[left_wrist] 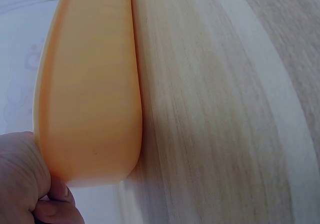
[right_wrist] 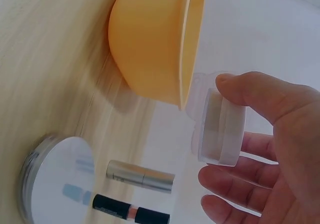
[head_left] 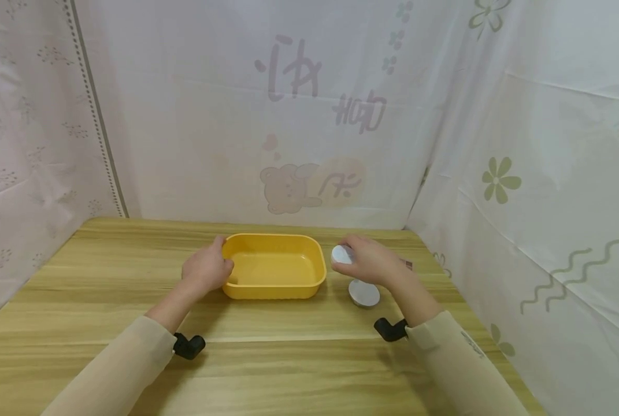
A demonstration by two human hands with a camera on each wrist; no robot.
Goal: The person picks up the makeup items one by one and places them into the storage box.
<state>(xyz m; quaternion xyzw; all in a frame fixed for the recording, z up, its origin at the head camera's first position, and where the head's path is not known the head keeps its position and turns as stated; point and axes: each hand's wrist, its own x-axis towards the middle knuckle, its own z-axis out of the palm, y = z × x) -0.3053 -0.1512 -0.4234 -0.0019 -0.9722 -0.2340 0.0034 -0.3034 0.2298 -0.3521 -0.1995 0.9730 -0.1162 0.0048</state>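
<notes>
My left hand [head_left: 207, 268] grips the left end of a yellow plastic basin [head_left: 273, 292], thumb and fingers at its rim. In the left wrist view that hand [left_wrist: 24, 176] shows at the basin's corner. A small round white jar [right_wrist: 223, 129] is pinched between the thumb and fingers of my right hand [right_wrist: 292, 134]. The jar is held up off the table, to the right of the basin and apart from it. Just below the right hand in the head view lies a round container with a shiny, mirror-like top [head_left: 364, 293].
In the right wrist view a silver lipstick-like tube [right_wrist: 140, 176] and a black tube with a pinkish middle [right_wrist: 112, 206] lie by the round container. The wooden table [head_left: 267, 358] is bounded by hanging printed curtains [head_left: 195, 144] at the back and sides.
</notes>
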